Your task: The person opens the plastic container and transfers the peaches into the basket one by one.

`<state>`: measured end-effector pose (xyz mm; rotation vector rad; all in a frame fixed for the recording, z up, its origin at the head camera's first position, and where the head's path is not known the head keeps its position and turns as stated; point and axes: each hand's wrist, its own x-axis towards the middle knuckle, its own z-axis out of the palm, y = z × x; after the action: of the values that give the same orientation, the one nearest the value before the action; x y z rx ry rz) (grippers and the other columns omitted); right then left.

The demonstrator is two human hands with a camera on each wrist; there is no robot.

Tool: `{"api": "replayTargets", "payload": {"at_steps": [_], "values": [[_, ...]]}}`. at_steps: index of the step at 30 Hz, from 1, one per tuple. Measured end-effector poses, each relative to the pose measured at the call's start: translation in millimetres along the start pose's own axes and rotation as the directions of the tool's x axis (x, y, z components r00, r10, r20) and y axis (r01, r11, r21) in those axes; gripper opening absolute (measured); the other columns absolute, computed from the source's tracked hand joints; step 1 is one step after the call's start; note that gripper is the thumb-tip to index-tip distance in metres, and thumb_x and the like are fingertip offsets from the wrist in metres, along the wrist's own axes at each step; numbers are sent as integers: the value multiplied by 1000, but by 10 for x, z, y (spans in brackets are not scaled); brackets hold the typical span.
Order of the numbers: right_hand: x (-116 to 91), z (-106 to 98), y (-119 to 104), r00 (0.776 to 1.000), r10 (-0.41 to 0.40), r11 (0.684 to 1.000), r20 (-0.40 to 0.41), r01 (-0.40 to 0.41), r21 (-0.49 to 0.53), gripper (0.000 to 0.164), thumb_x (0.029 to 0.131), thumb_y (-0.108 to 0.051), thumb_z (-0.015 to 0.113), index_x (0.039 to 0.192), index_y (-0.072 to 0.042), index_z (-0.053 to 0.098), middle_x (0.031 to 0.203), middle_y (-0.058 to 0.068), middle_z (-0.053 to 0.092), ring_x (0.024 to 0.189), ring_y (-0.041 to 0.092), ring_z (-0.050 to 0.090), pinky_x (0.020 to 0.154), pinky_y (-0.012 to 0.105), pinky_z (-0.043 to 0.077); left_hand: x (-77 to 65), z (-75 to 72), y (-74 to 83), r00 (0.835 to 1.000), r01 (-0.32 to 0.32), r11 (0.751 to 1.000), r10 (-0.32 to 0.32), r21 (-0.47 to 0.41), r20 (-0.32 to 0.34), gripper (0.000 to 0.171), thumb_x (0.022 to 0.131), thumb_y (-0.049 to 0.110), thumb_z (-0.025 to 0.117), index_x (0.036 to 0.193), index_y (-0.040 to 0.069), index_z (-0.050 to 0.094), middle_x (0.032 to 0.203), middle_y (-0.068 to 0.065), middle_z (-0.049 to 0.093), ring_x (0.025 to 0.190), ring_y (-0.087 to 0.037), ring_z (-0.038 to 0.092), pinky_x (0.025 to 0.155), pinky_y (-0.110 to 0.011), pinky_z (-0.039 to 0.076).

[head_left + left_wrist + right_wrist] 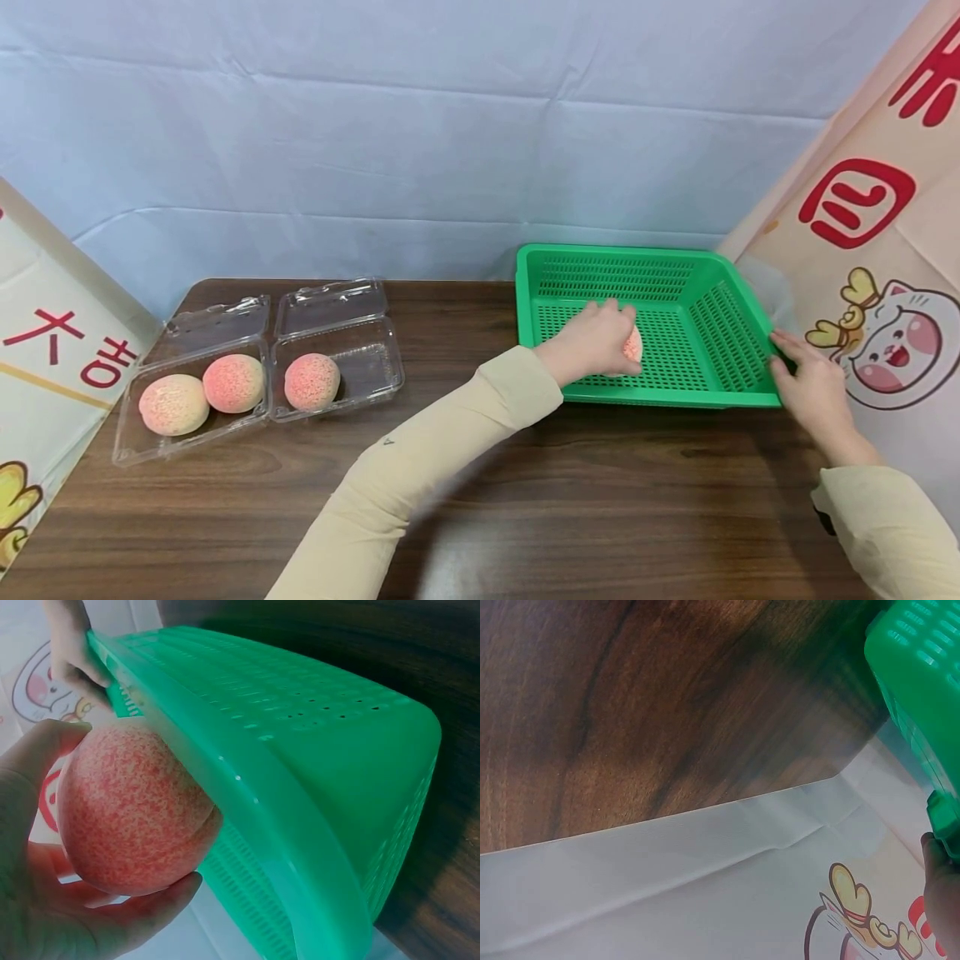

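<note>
My left hand (592, 339) grips a pink speckled peach (139, 806) with thumb and fingers curled round its sides. In the head view, this hand is over the inside of the green basket (647, 398), and it hides most of the peach. At the basket's right side, my right hand (813, 392) holds the rim. Only a part of that hand shows at the edge of the right wrist view, beside the green rim (946, 817).
Two clear plastic boxes with raised lids stand on the left of the brown table (600, 500). The left box (150, 446) holds a pale peach (174, 405) and a pink peach (234, 383); the right box (375, 362) holds one pink peach (312, 382). Printed cloth (922, 275) hangs at the right.
</note>
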<state>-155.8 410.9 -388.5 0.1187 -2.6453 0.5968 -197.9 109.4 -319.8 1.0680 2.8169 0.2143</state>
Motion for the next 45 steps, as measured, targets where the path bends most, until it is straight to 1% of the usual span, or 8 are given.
{"api": "replayTargets", "payload": {"at_steps": [8, 13, 17, 23, 31, 37, 42, 45], "values": [[0, 1, 7, 1000, 8, 1000, 6, -8, -1, 36, 88, -3, 45, 121, 12, 50, 124, 30, 48, 117, 49, 39, 98, 58, 22, 22, 18, 10, 1000, -2, 1000, 1, 14, 25, 54, 79, 46, 61, 121, 14, 46, 103, 2, 49, 92, -11, 44, 83, -24, 39], [0, -11, -15, 1000, 11, 1000, 12, -11, -6, 36, 89, -2, 45, 121, 12, 49, 123, 31, 48, 117, 49, 39, 97, 59, 22, 35, 0, 30, 1000, -2, 1000, 1, 28, 28, 52, 78, 48, 62, 117, 15, 48, 101, 2, 49, 89, -12, 44, 76, -23, 42], [-4, -15, -27, 1000, 10, 1000, 9, -10, -4, 36, 88, -2, 45, 121, 12, 50, 123, 31, 48, 116, 49, 40, 97, 59, 22, 56, -35, 59, 999, 3, 998, -5, 56, 35, 54, 77, 50, 63, 117, 16, 48, 105, 1, 49, 90, -14, 47, 75, -24, 44], [-14, -16, -14, 1000, 12, 1000, 14, -12, -1, 37, 89, -2, 45, 122, 13, 49, 124, 31, 47, 118, 49, 38, 99, 58, 20, 106, -101, 86, 998, -7, 994, 1, 109, 56, 59, 77, 55, 61, 120, 17, 46, 108, 2, 49, 95, -14, 47, 82, -25, 43], [-6, -9, -5, 999, 19, 1000, 38, -19, 0, 38, 90, -3, 44, 124, 12, 46, 126, 31, 45, 120, 48, 36, 101, 58, 18, 166, -133, 62, 995, 4, 995, -14, 104, 98, 63, 78, 54, 60, 126, 18, 43, 112, 1, 48, 96, -17, 47, 77, -23, 45], [0, -14, -11, 999, 19, 1000, 29, -19, 1, 37, 90, -3, 44, 124, 12, 48, 126, 30, 46, 119, 48, 37, 100, 58, 19, 229, -131, 9, 988, -31, 997, 19, 74, 156, 50, 79, 47, 61, 118, 19, 46, 107, 3, 47, 92, -14, 46, 76, -22, 42], [-1, -17, 6, 999, 14, 1000, 33, -15, 9, 37, 90, -4, 44, 124, 12, 47, 127, 30, 45, 120, 48, 36, 101, 58, 19, 287, -127, -29, 973, -79, 995, 62, 66, 221, 41, 81, 38, 61, 115, 20, 48, 106, 6, 48, 93, -11, 46, 74, -19, 41], [-5, -18, 4, 999, 29, 1000, 42, -30, 7, 38, 91, -5, 44, 126, 11, 46, 128, 29, 45, 119, 48, 37, 98, 59, 22, 318, -120, -29, 965, -99, 992, 76, 79, 252, 38, 82, 36, 60, 115, 20, 49, 107, 6, 48, 93, -9, 46, 74, -19, 40]]}}
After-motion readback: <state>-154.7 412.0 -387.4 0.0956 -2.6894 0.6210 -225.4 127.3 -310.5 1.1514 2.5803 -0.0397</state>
